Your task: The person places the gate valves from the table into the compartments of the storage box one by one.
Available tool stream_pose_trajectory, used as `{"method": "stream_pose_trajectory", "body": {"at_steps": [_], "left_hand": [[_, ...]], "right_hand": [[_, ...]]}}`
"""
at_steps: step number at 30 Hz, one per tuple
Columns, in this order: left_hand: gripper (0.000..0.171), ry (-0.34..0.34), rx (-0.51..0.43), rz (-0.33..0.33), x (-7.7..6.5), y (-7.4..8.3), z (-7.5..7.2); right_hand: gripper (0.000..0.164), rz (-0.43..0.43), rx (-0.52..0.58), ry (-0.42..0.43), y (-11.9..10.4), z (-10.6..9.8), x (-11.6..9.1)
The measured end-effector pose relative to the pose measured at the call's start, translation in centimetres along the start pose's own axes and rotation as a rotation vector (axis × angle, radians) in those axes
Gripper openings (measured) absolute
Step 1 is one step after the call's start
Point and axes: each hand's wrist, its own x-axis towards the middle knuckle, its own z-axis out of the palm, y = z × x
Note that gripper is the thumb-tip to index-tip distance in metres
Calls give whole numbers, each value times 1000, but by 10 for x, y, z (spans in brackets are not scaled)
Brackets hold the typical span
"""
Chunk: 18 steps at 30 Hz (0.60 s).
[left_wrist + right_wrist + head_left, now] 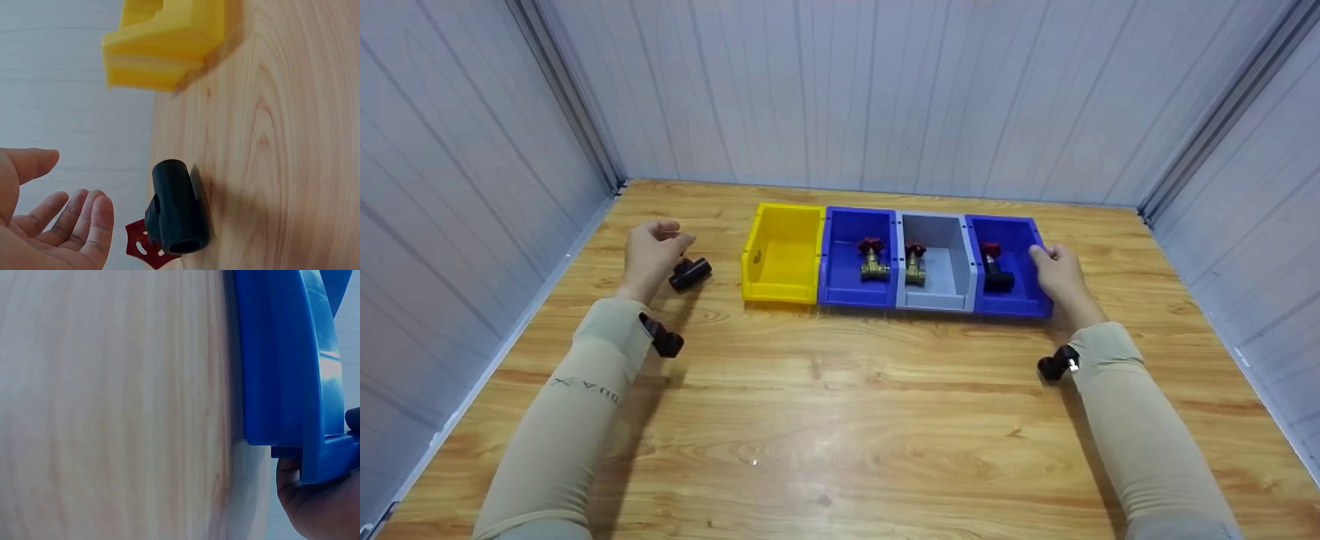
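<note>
My left hand (651,256) hovers beside a black tee-shaped valve (691,275) that lies on the table. In the left wrist view the fingers are relaxed and apart from the valve; its red handwheel (139,246) shows there. My right hand (1062,279) grips the right side wall of the rightmost blue bin (1014,306), thumb over the rim and fingers outside. Inside that bin lies another black valve (998,281) with a red handwheel. The right wrist view shows the bin's front (275,354), with the hand partly hidden behind it.
Left of the gripped bin, joined in a row, stand a grey bin (934,301), another blue bin (855,295) and a yellow bin (780,292). A brass valve (874,268) lies in the blue one, another brass valve (915,271) in the grey. Panel walls (847,97) enclose the wooden table (840,405).
</note>
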Motion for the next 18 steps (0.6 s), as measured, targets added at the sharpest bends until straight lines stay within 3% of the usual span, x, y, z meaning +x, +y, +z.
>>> {"method": "stream_pose_trajectory", "body": {"at_steps": [8,13,18], "left_hand": [[64,23,21,-84,3,-11,-6],[65,45,12,-122,4,-18,-8],[61,46,67,-156,4,-22,-9]], "right_hand": [[32,19,3,-1,0,0,0],[32,-29,-41,13,-1,-1,-1],[32,-54,-57,20,-1,-2,-1]]}}
